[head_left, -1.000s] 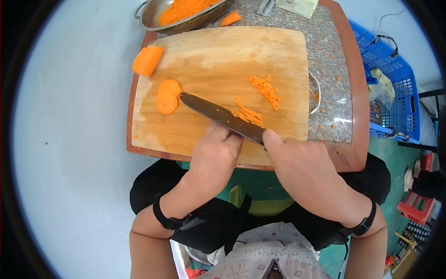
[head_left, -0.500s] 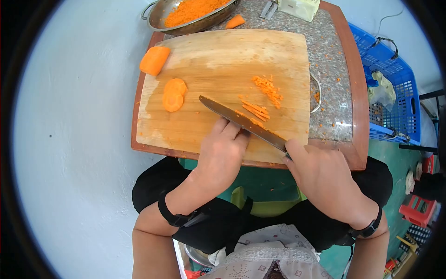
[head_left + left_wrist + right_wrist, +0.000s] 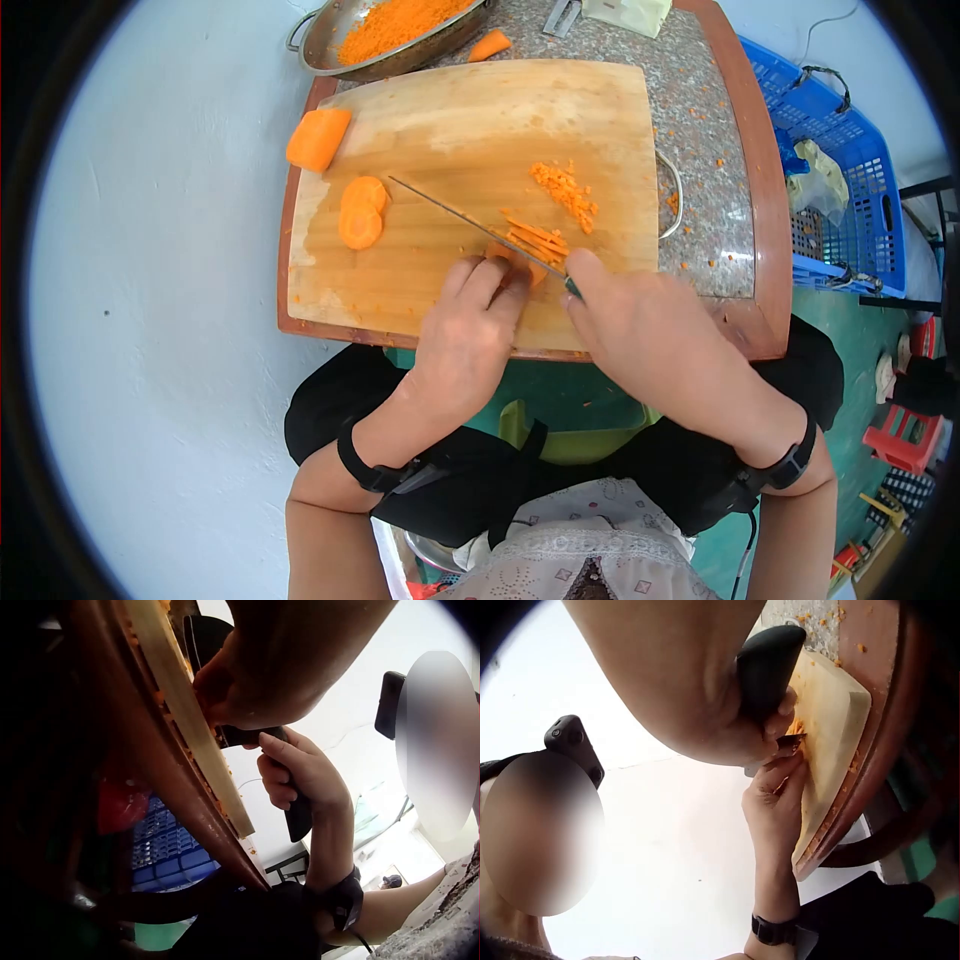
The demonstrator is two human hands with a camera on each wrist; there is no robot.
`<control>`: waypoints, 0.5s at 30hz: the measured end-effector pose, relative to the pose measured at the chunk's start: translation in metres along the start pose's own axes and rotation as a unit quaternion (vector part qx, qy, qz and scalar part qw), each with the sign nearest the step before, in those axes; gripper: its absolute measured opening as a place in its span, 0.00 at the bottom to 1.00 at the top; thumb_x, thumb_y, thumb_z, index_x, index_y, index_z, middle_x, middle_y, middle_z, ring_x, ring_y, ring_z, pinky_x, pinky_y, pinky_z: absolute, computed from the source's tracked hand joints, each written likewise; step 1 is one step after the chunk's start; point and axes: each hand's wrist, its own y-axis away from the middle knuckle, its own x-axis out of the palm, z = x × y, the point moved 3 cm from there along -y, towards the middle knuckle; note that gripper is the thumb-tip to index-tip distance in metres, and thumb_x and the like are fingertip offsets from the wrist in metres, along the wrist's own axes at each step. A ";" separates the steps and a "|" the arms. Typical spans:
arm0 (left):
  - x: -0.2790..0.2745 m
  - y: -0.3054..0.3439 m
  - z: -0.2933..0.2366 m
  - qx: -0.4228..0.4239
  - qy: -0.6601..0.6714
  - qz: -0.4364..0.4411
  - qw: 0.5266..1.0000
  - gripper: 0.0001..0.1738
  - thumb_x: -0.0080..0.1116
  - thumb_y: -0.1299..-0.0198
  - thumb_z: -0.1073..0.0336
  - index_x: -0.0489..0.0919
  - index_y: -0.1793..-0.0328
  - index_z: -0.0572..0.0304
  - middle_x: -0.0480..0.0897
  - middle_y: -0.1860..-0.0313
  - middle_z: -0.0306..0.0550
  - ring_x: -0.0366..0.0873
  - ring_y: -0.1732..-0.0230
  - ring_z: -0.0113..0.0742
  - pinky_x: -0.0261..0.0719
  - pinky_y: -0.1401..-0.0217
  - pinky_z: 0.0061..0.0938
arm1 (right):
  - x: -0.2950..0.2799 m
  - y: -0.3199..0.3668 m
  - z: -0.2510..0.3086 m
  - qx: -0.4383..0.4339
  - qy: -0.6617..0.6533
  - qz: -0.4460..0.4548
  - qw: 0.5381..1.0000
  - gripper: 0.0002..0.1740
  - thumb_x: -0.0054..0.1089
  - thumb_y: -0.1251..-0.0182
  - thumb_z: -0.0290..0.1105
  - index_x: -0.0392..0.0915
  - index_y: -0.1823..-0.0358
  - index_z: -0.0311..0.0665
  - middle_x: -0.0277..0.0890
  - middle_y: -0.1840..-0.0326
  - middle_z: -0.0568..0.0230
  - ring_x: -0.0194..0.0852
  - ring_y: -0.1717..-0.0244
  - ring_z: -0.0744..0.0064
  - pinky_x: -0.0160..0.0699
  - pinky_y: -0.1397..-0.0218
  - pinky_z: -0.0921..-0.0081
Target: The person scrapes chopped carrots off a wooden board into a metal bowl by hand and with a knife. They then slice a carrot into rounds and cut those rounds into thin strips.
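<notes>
The right hand grips the dark handle of a knife, whose blade runs up-left over the cutting board. In the right wrist view the black handle lies in the fist. Beside the blade, the left hand holds an orange carrot piece down with bent fingertips. Thin carrot strips lie just beyond the blade, and finely chopped carrot sits above them. Two overlapping carrot slices rest left of the knife tip.
A thick carrot chunk sits at the board's left edge. Behind the board are a metal pan of orange shreds, a small carrot piece and a metal tool. A blue crate stands right of the table.
The knife blade has turned from showing its flat side to standing edge-on, and an orange piece now shows under the left fingertips. The right hand has shifted slightly up and left.
</notes>
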 end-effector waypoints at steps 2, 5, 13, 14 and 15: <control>0.000 0.001 -0.001 0.003 0.003 -0.004 1.000 0.18 0.54 0.57 0.77 0.80 0.56 0.74 0.77 0.57 0.57 0.74 0.52 0.54 0.78 0.52 0.36 | -0.005 0.005 0.000 0.000 -0.015 0.004 1.000 0.05 0.52 0.40 0.25 0.66 0.64 0.34 0.73 0.85 0.52 0.77 0.82 0.53 0.75 0.79 0.62; 0.001 0.003 0.002 0.014 0.004 0.003 1.000 0.18 0.54 0.58 0.77 0.80 0.57 0.73 0.77 0.58 0.57 0.74 0.52 0.53 0.79 0.53 0.36 | -0.011 0.014 0.004 0.028 -0.025 0.040 0.998 0.08 0.54 0.36 0.30 0.66 0.64 0.36 0.71 0.85 0.51 0.75 0.80 0.49 0.72 0.78 0.59; 0.001 0.003 -0.003 0.031 -0.013 0.008 0.999 0.18 0.55 0.60 0.77 0.81 0.58 0.75 0.77 0.58 0.58 0.74 0.52 0.54 0.80 0.54 0.35 | -0.006 0.029 0.008 -0.001 0.034 0.040 0.999 0.06 0.52 0.43 0.23 0.64 0.67 0.36 0.70 0.86 0.57 0.76 0.83 0.58 0.74 0.81 0.68; 0.000 0.002 -0.003 0.026 -0.009 0.016 1.000 0.18 0.55 0.60 0.77 0.81 0.58 0.75 0.77 0.57 0.58 0.74 0.52 0.54 0.80 0.54 0.36 | -0.008 0.027 0.007 -0.004 0.033 0.045 0.998 0.06 0.52 0.43 0.22 0.64 0.67 0.35 0.71 0.85 0.57 0.76 0.83 0.58 0.74 0.81 0.68; -0.001 0.002 -0.003 0.019 -0.005 0.023 1.000 0.18 0.55 0.60 0.77 0.81 0.58 0.75 0.77 0.57 0.58 0.74 0.52 0.54 0.80 0.54 0.36 | -0.008 0.025 0.007 -0.008 0.032 0.052 0.998 0.06 0.52 0.43 0.22 0.63 0.67 0.35 0.71 0.85 0.56 0.77 0.82 0.58 0.74 0.80 0.68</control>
